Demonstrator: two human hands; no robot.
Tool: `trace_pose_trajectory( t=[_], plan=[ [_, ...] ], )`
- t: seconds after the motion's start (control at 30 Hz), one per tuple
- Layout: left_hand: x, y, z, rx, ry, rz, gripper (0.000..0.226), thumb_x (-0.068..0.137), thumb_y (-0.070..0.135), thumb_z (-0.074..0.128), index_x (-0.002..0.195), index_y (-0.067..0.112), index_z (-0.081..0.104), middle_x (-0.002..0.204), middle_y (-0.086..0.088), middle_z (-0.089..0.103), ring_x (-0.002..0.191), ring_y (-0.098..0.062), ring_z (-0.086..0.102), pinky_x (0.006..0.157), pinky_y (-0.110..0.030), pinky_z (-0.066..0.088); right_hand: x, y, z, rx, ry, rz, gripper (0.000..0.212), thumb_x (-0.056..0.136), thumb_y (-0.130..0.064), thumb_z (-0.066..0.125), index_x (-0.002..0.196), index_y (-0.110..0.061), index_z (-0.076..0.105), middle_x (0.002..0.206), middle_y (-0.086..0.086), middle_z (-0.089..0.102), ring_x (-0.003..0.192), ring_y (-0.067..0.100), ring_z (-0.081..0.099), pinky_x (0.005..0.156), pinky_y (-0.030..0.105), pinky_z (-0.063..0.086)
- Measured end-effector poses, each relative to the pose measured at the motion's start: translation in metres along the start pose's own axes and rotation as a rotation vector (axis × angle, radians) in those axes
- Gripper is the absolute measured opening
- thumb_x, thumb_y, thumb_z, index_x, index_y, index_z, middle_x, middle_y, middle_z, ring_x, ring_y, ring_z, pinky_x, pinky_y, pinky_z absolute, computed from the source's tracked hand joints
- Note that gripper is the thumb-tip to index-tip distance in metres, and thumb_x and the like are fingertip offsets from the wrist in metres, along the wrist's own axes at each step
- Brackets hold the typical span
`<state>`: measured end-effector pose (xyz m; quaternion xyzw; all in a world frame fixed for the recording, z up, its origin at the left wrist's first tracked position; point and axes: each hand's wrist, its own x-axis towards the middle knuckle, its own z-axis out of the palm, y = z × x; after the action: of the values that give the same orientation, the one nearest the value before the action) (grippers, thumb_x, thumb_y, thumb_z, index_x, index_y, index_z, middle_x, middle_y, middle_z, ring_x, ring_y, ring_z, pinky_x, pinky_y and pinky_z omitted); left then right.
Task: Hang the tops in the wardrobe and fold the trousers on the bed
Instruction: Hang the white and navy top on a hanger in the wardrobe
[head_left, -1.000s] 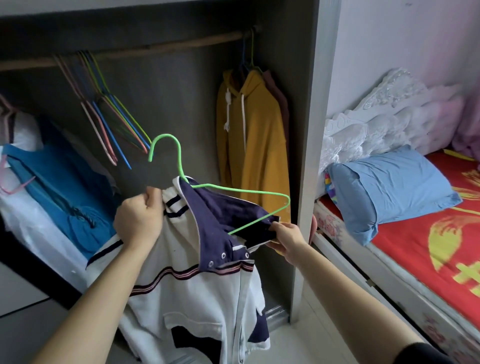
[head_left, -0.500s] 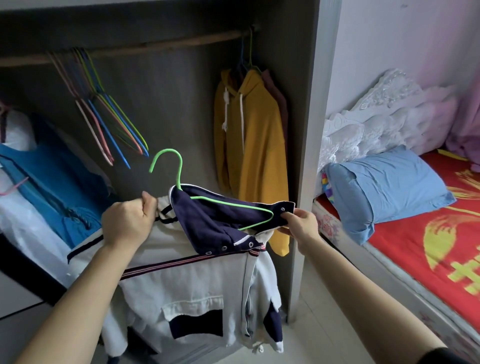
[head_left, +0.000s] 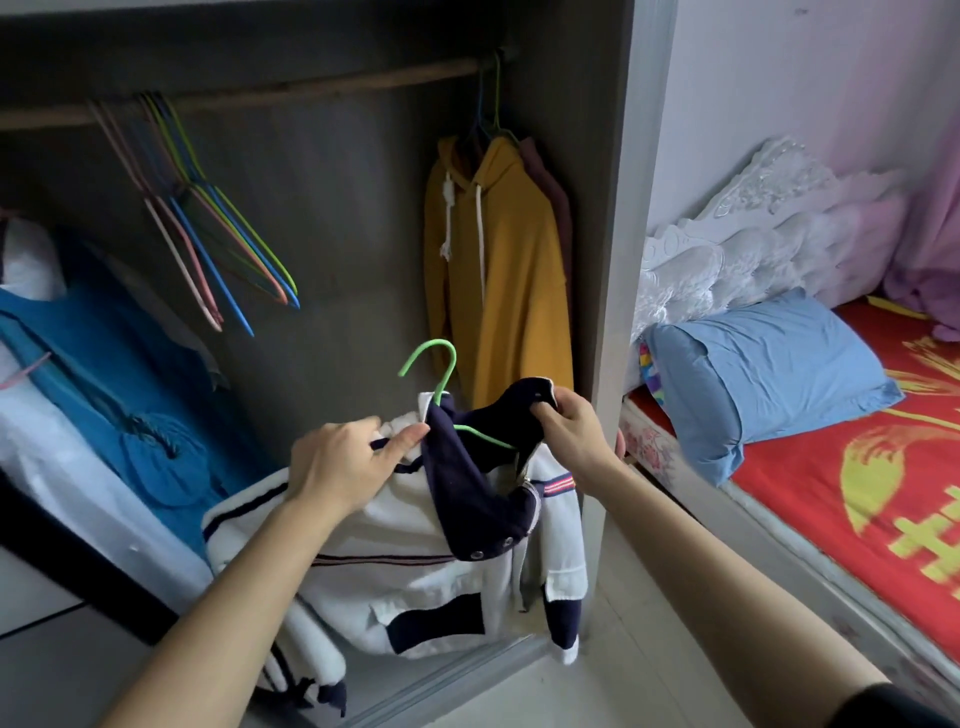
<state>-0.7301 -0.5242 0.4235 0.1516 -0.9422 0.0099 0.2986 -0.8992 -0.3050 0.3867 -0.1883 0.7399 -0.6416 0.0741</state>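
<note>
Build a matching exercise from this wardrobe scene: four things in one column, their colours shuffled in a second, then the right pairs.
Things:
1. jacket
2. hanger inside it
3. hoodie on the rail
4. pillow on the bed

Colours:
A. green
B. white and navy
C. mustard yellow
D. light blue

Pairs: 1-B, 2-A, 3-C, 4-D

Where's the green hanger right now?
In the head view, the green hanger sits low in the middle, tucked inside the white and navy top between the left hand and right hand, its hook poking up near the yellow hoodie.
</note>
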Motion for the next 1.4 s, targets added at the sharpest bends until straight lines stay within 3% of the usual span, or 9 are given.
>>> trace_pose_trajectory(
  t=[0.27, 0.43, 0.6, 0.77, 0.9, 1.13, 1.17, 1.23, 1.4],
  plan=[
    [-0.019, 0.02, 0.032, -0.182, -0.073, -0.292, 0.076, 0.085, 0.086, 0.023, 0.057, 0.019, 0.047, 0.051, 0.006, 0.055, 0.051, -0.012, 0.052, 0.046, -0.027, 0.031, -0.025, -0.072, 0.006, 0.28, 0.095, -0.453, 0.011, 0.088, -0.02, 0.059, 0.088, -0.026, 0.069, 0.079, -0.011, 0.068, 0.074, 0.003, 0.063, 0.064, 0.019, 0.049],
    [-0.005, 0.03, 0.021, -0.553, 0.066, -0.493, 0.061, 0.094, 0.072, 0.032, 0.06, 0.026, 0.054, 0.049, 0.011, 0.051, 0.049, -0.014, 0.047, 0.051, -0.028, 0.037, -0.026, -0.05, 0.013, -0.306, -0.138, -0.261, 0.015, 0.086, -0.018, 0.067, 0.099, -0.019, 0.06, 0.087, -0.004, 0.067, 0.085, 0.018, 0.065, 0.072, 0.031, 0.045],
    [0.006, 0.035, 0.015, -0.775, 0.187, -0.499, 0.032, 0.103, 0.04, 0.049, 0.073, 0.031, 0.057, 0.041, 0.014, 0.048, 0.042, 0.002, 0.045, 0.046, -0.021, 0.032, -0.019, -0.047, -0.006, -0.312, -0.201, -0.168, 0.042, 0.088, -0.018, 0.07, 0.124, -0.019, 0.048, 0.106, 0.002, 0.067, 0.096, 0.025, 0.068, 0.082, 0.043, 0.057],
    [0.017, 0.027, 0.008, -0.961, 0.211, -0.455, 0.039, 0.103, 0.027, 0.052, 0.072, 0.005, 0.062, 0.053, 0.007, 0.06, 0.048, 0.011, 0.049, 0.051, -0.006, 0.035, -0.006, -0.084, -0.018, -0.306, -0.355, -0.222, 0.03, 0.103, -0.036, 0.052, 0.118, -0.013, 0.063, 0.098, 0.006, 0.073, 0.081, 0.018, 0.071, 0.076, 0.043, 0.06],
    [0.025, 0.025, -0.001, -1.031, 0.191, -0.511, 0.031, 0.101, 0.035, 0.053, 0.084, 0.029, 0.078, 0.065, 0.022, 0.069, 0.065, 0.011, 0.061, 0.062, -0.008, 0.044, 0.004, -0.101, -0.021, -0.961, -0.245, -0.624, 0.032, 0.103, -0.042, 0.049, 0.108, -0.017, 0.069, 0.094, 0.003, 0.056, 0.088, 0.024, 0.057, 0.074, 0.037, 0.046],
    [0.035, 0.003, -0.016, -0.864, 0.214, -0.554, 0.048, 0.097, 0.052, 0.051, 0.067, 0.022, 0.073, 0.063, 0.02, 0.044, 0.055, 0.002, 0.051, 0.055, -0.02, 0.043, 0.021, -0.111, -0.018, -1.081, -0.149, -0.789, 0.034, 0.105, -0.041, 0.042, 0.122, -0.018, 0.061, 0.107, 0.004, 0.054, 0.089, 0.02, 0.044, 0.078, 0.033, 0.033],
    [0.039, -0.01, -0.019, -0.758, 0.234, -0.552, 0.052, 0.098, 0.05, 0.05, 0.069, 0.013, 0.072, 0.091, -0.017, 0.062, 0.056, -0.003, 0.051, 0.056, -0.025, 0.041, 0.023, -0.114, -0.021, -1.036, -0.115, -0.799, 0.032, 0.105, -0.037, 0.045, 0.116, -0.013, 0.062, 0.103, 0.007, 0.054, 0.089, 0.025, 0.049, 0.076, 0.037, 0.038],
    [0.041, -0.04, -0.028, -0.567, 0.224, -0.574, 0.058, 0.099, 0.047, 0.05, 0.062, 0.004, 0.064, 0.051, -0.008, 0.054, 0.06, -0.017, 0.049, 0.057, -0.034, 0.032, 0.028, -0.119, -0.031, -0.94, -0.045, -0.778, 0.029, 0.104, -0.031, 0.049, 0.105, -0.005, 0.062, 0.099, 0.012, 0.053, 0.089, 0.033, 0.052, 0.077, 0.047, 0.045],
    [0.031, -0.066, -0.037, -0.445, 0.173, -0.6, 0.061, 0.101, 0.048, 0.045, 0.056, 0.008, 0.053, 0.055, -0.012, 0.052, 0.062, -0.037, 0.052, 0.055, -0.04, 0.033, 0.021, -0.118, -0.026, -0.823, -0.001, -0.791, 0.024, 0.104, -0.023, 0.05, 0.099, -0.001, 0.058, 0.097, 0.016, 0.051, 0.09, 0.035, 0.051, 0.08, 0.049, 0.045]
  ],
)
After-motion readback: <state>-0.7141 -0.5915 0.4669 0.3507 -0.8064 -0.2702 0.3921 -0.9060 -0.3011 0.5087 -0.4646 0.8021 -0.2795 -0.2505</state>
